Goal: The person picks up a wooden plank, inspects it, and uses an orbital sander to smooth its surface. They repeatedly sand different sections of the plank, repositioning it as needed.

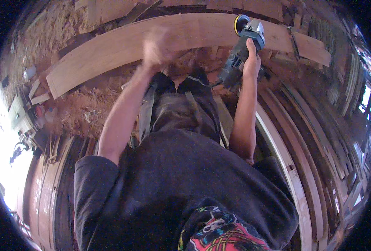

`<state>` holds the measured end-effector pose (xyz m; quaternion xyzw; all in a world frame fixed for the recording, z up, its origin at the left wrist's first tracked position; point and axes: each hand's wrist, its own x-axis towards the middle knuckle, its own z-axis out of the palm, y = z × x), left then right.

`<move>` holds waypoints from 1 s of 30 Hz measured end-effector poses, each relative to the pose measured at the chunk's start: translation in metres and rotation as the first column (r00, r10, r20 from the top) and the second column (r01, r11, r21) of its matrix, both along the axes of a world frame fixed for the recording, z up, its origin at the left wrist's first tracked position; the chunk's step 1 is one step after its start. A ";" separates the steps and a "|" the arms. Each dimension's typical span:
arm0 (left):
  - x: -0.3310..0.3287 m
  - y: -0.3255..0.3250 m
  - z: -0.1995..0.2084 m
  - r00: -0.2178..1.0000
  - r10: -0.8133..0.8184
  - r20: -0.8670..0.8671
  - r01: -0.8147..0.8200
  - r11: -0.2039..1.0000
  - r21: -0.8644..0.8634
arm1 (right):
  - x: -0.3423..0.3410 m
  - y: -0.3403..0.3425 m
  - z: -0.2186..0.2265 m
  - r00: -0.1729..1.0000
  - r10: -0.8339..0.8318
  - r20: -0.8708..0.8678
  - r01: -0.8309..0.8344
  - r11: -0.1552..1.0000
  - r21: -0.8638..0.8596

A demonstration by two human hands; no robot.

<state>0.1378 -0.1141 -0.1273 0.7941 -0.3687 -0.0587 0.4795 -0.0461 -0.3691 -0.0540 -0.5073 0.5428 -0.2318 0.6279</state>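
My right hand point(251, 62) is wrapped round the body of a dark angle grinder point(236, 58), thumb along its top. The grinder is tilted, with its silver head and yellow-edged round disc point(241, 24) up at the far end, over a long flat wooden board point(101, 54). A gap between disc and board cannot be made out. Smeared by motion, my left hand point(154, 48) is over or near the middle of the board, and its fingers are too blurred to read.
Long timber strips point(296, 167) lie stacked on the right. Reddish, dusty ground point(89, 111) strewn with scraps shows on the left. More planks point(51, 184) lie at the lower left, and a narrow dark piece point(295, 44) crosses the board's right part.
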 end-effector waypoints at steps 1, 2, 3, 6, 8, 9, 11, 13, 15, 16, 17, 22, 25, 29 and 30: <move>-0.029 -0.024 0.045 0.980 -0.201 0.002 0.201 0.980 0.002 | -0.005 -0.004 0.003 1.000 0.006 0.012 -0.007 0.998 0.065; -0.053 -0.038 0.070 0.957 -0.281 -0.078 0.274 0.958 -0.091 | -0.006 -0.007 0.006 0.999 0.028 0.041 -0.034 0.990 0.140; -0.073 -0.049 0.079 0.901 -0.391 -0.185 0.370 0.919 -0.139 | -0.009 -0.011 0.012 0.997 0.045 0.062 -0.057 0.977 0.204; -0.100 -0.070 0.094 0.872 -0.435 -0.223 0.416 0.900 -0.131 | -0.005 -0.012 0.029 0.997 0.017 0.077 -0.037 0.963 0.266; -0.098 -0.080 0.090 0.868 -0.460 -0.184 0.449 0.888 -0.100 | -0.007 -0.018 0.031 0.998 0.003 0.069 -0.022 0.962 0.273; -0.097 -0.086 0.088 0.867 -0.470 -0.164 0.462 0.883 -0.084 | -0.007 -0.022 0.032 0.998 0.000 0.065 -0.018 0.961 0.277; -0.094 -0.094 0.089 0.868 -0.487 -0.101 0.480 0.873 -0.086 | -0.007 -0.026 0.032 0.997 0.000 0.080 -0.024 0.950 0.310; -0.094 -0.103 0.090 0.871 -0.488 -0.052 0.482 0.871 -0.088 | -0.007 -0.031 0.030 0.991 -0.020 0.129 -0.027 0.936 0.351; -0.096 -0.115 0.092 0.879 -0.476 -0.017 0.473 0.876 -0.093 | -0.008 -0.039 0.029 0.976 -0.067 0.208 -0.023 0.915 0.402; -0.097 -0.119 0.095 0.881 -0.473 -0.014 0.470 0.879 -0.081 | -0.008 -0.042 0.031 0.979 -0.060 0.194 -0.024 0.915 0.403; -0.097 -0.122 0.098 0.883 -0.470 -0.011 0.468 0.881 -0.070 | -0.007 -0.046 0.035 0.982 -0.054 0.180 -0.024 0.914 0.404; -0.065 -0.077 0.080 0.962 -0.272 -0.035 0.272 0.932 0.239 | -0.020 -0.071 0.043 0.995 -0.025 0.096 -0.003 0.959 0.285; -0.027 0.006 0.077 0.991 0.075 -0.108 -0.008 0.853 0.522 | -0.063 -0.101 0.029 0.994 -0.067 0.089 0.031 0.931 0.364; 0.034 0.117 0.063 0.994 0.018 0.104 -0.097 0.552 0.828 | -0.110 -0.103 0.046 0.974 -0.199 0.105 0.147 0.917 0.371; 0.050 0.143 0.052 0.990 -0.070 0.126 -0.078 0.474 0.877 | -0.122 -0.100 0.043 0.962 -0.252 0.101 0.201 0.910 0.362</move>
